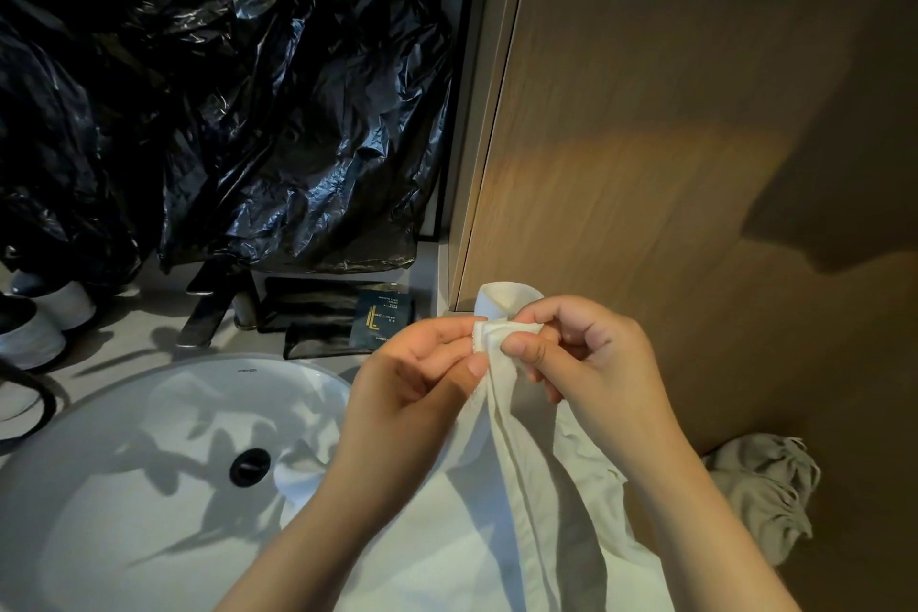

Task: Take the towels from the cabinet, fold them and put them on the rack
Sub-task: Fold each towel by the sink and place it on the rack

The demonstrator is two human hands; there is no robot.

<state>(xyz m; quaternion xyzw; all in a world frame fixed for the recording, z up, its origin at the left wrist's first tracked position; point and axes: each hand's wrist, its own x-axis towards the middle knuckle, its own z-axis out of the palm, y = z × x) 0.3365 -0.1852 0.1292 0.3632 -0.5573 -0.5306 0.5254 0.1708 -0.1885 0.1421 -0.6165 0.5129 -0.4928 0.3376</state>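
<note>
Dark packet [382, 317] marked LIGHT LUXURY on tabletop [129, 331], basin [124, 417] lettering illegible, left hand [417, 378] and right hand [591, 353] fingers [522, 349] pinching white towel [526, 472]

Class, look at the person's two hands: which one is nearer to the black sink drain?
Left. The left hand pinches the white towel up and right of the drain; the right hand pinches it farther right, toward the wooden panel.
</note>
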